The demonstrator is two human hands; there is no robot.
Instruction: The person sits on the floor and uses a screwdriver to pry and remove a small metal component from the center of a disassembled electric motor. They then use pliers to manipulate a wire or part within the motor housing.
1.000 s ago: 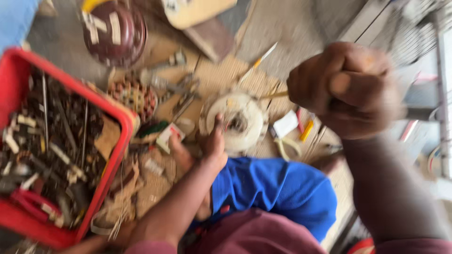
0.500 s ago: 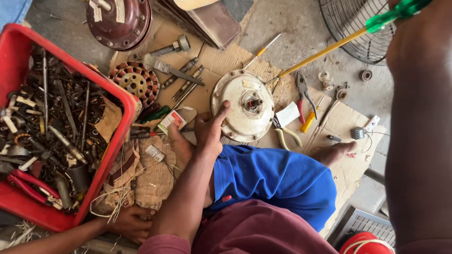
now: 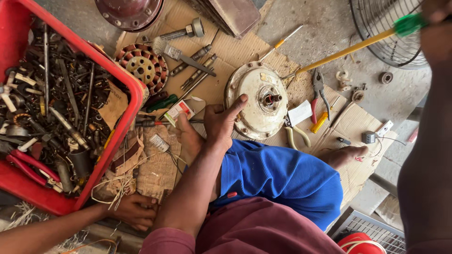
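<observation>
Concrete floor (image 3: 325,23), with flattened cardboard (image 3: 235,47) laid over it as a work surface. Person is seated on it, viewed from the head camera; blue-clad knee (image 3: 282,174) in the centre.

Left hand (image 3: 225,120): fingers spread wide, resting on the left edge of a round cream motor housing (image 3: 256,101), thumb tip touching the housing face. Nothing is enclosed in it. Housing lies flat on the cardboard, shaft stub (image 3: 272,99) pointing up at its centre.

Right hand (image 3: 438,21): at the top right edge of the frame, mostly cut off. It is closed around the green handle of a long yellow-shafted screwdriver (image 3: 343,51). Shaft runs down-left; tip lies just beside the upper right rim of the housing. Contact cannot be confirmed.

Another hand (image 3: 134,211) at the lower left, on a forearm coming in from the left frame edge, rests on the ground near the crate corner; owner cannot be told.

Surroundings:
- Red plastic crate (image 3: 134,101) at left, full of dark bolts, rods and small tools.
- Copper-wound stator (image 3: 140,66) just beside the crate's right rim.
- Paintbrush (image 3: 181,55) and several dark tools between stator and housing.
- Red-handled pliers (image 3: 318,91) to the right of the housing; yellow-handled pliers (image 3: 297,136) below them.
- Wire fan guard (image 3: 381,33) at top right.
- Dark red dome cover (image 3: 129,11) at the top edge.
</observation>
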